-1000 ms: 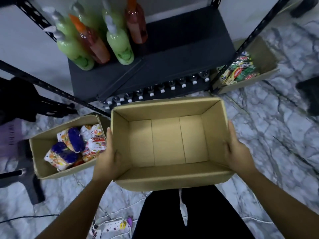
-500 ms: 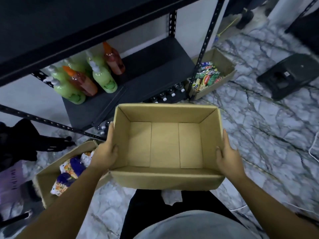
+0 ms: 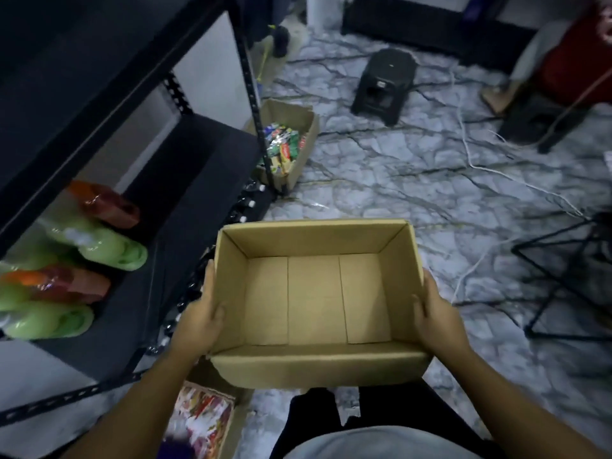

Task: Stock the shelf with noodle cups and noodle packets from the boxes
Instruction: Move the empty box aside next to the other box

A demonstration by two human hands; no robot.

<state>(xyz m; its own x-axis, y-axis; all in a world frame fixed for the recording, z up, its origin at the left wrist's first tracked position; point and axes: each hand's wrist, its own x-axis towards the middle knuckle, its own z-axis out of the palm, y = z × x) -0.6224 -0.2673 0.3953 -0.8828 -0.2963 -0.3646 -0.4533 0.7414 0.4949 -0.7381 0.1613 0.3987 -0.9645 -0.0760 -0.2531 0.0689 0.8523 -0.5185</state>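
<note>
Head view: empty box just right of shelf, left grip and right grip clamped on its side walls. Best set down level, clear of shelf front and packet box.

Held box right of shelf; stool beyond.

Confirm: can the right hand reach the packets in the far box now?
Probably not. The right hand and left hand both grip the empty box, and the packets lie in the far box, well beyond it.
</note>
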